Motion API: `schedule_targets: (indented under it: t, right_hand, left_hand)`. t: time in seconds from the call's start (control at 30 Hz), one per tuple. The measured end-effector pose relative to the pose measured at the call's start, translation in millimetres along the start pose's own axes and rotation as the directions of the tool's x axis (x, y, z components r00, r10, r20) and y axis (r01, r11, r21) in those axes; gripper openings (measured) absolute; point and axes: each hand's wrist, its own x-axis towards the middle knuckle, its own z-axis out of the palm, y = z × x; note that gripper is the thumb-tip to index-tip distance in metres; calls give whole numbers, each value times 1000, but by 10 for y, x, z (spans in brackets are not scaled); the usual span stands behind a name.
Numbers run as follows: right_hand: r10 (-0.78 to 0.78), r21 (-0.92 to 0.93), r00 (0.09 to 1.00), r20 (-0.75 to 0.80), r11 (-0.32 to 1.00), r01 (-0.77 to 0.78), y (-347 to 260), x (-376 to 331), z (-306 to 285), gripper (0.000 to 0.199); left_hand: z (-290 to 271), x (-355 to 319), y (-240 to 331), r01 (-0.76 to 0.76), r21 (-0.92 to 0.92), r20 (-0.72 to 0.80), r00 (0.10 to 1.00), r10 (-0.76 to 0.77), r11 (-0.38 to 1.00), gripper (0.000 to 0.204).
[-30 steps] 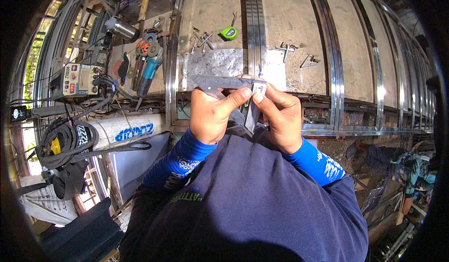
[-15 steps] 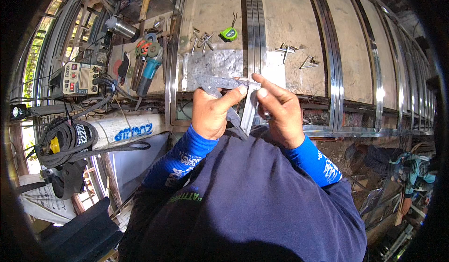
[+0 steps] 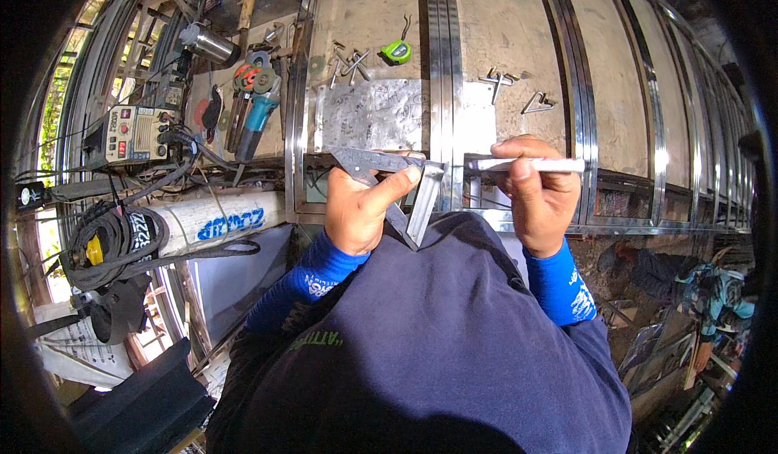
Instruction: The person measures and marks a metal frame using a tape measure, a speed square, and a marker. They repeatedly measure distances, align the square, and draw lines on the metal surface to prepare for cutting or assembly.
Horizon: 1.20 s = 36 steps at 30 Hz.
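Note:
My left hand (image 3: 365, 207) is closed, its thumb pressing a grey triangular try square (image 3: 377, 162) against a short piece of bright metal profile (image 3: 426, 199). The metal piece slants down from the square's right end, and the two form a pointed V toward my shirt. Part of the square is hidden behind my fingers. Farther right, my right hand (image 3: 539, 195) pinches a white marker pen (image 3: 559, 165) between thumb and fingers. The pen lies almost level, its tip directed left toward the metal piece but apart from it.
Shiny steel tubes (image 3: 442, 89) cross the wooden bench. A green tape measure (image 3: 397, 52), several small metal offcuts (image 3: 498, 83) and a metal sheet (image 3: 369, 118) lie there. At left are a teal angle grinder (image 3: 258, 118), a welding machine (image 3: 134, 134) and a white cylinder (image 3: 219, 221). Someone crouches (image 3: 713, 292) at right.
My right hand has drawn away from the metal piece to the right, bringing the marker pen into plain sight. My left hand keeps its hold, shifted slightly left and down.

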Motion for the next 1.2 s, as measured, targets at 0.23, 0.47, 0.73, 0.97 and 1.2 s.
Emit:
schedule_targets:
  t: [0.23,0.47,0.73,0.97,1.2]
  right_hand:
    - [-181,-179,977,115,963,199,25,97,184,9]
    - [-229,-210,955,188,941,266,10,119,224,9]
    - [-207,-205,963,171,949,241,16,115,246,9]
    - [-211,-209,962,174,947,246,12,111,264,9]
    - [-197,-286,953,231,922,260,-67,111,189,7]
  left_hand:
    - [-8,-81,95,12,106,26,1000,-15,994,16]
    - [23,-91,93,3,92,22,1000,-5,996,13]
    - [34,-94,124,8,106,32,999,-11,994,11]
    - [8,-88,104,26,103,41,999,-30,994,10]
    - [16,-86,100,17,92,35,999,-20,996,12]
